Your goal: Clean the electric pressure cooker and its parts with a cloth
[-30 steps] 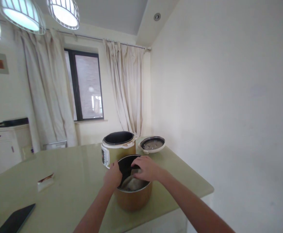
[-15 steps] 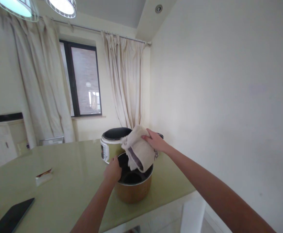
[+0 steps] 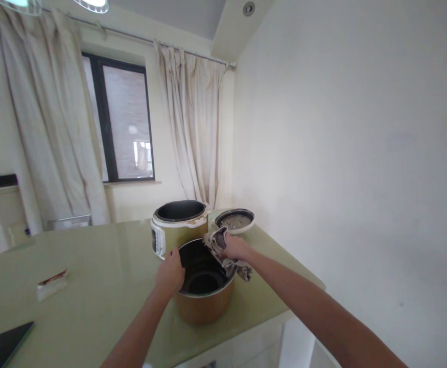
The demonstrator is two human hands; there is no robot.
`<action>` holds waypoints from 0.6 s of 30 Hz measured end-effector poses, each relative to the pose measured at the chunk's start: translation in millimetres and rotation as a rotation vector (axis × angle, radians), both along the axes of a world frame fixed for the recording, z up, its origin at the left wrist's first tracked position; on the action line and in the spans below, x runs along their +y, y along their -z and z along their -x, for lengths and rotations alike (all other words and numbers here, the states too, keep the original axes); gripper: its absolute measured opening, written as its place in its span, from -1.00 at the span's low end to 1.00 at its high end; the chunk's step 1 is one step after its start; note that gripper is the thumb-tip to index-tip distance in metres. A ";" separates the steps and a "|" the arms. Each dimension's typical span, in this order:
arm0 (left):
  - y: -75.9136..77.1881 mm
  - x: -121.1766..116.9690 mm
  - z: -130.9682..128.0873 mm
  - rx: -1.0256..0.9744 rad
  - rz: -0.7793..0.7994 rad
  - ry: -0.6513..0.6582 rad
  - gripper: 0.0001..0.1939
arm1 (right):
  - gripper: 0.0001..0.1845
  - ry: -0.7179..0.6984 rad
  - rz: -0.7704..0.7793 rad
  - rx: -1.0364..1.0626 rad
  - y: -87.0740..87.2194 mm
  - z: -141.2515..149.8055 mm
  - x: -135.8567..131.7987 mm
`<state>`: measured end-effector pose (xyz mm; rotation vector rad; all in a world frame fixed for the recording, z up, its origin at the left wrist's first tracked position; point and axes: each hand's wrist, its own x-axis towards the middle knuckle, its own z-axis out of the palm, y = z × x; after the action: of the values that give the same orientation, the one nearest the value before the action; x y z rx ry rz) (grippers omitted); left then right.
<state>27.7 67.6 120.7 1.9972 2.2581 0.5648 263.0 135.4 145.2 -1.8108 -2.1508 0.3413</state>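
Right hand (image 3: 235,246) has the patterned cloth (image 3: 218,243) bunched in its closed fingers, at the right side of the pot's rim; part of the cloth hangs outside. Left hand (image 3: 170,273) is closed over the left rim of the inner pot (image 3: 204,309); exact thumb placement can't be told. Pot is upright on the pale green tabletop (image 3: 104,260), dark inside, nothing seen in it.

Step in hand: looks like wiping the pot, now at the rim. Next move probably calls for cloth pressed to rim and wall and followed round, left hand bracing so the pot doesn't turn.

Vs half a second ago: cloth was held up, hanging loosely over the opening; now it's crumpled and lower, at the right rim. Left hand stays on the rim. Lid now shows, mostly covered then.

Further out: cooker body (image 3: 181,232) just behind the pot, open; lid (image 3: 234,221) to its right, underside up. Small packet (image 3: 52,285) and dark flat tablet-like thing (image 3: 4,345) well off left.
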 end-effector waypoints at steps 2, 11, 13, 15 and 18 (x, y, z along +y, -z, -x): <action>-0.4 0.6 2.7 0.017 0.002 0.016 -0.58 | -0.08 -0.045 0.011 -0.067 -1.2 5.4 12.6; 5.2 11.0 10.4 -0.051 -0.019 0.079 -0.52 | -0.17 -0.362 -0.004 -0.076 -6.9 26.1 64.3; 10.1 14.5 11.7 -0.133 -0.055 0.063 -0.48 | -0.28 -0.343 0.011 -0.041 -4.1 26.2 66.5; 13.8 16.7 12.3 -0.178 -0.078 0.040 -0.44 | -0.42 -0.290 0.036 -0.012 -1.1 24.5 65.7; 16.0 17.2 12.4 -0.195 -0.094 0.010 -0.38 | -0.51 -0.207 0.055 0.025 2.2 21.8 61.4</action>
<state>15.2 84.7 104.7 1.8985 2.1429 0.8394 241.2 196.7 143.0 -1.6045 -2.3383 0.4726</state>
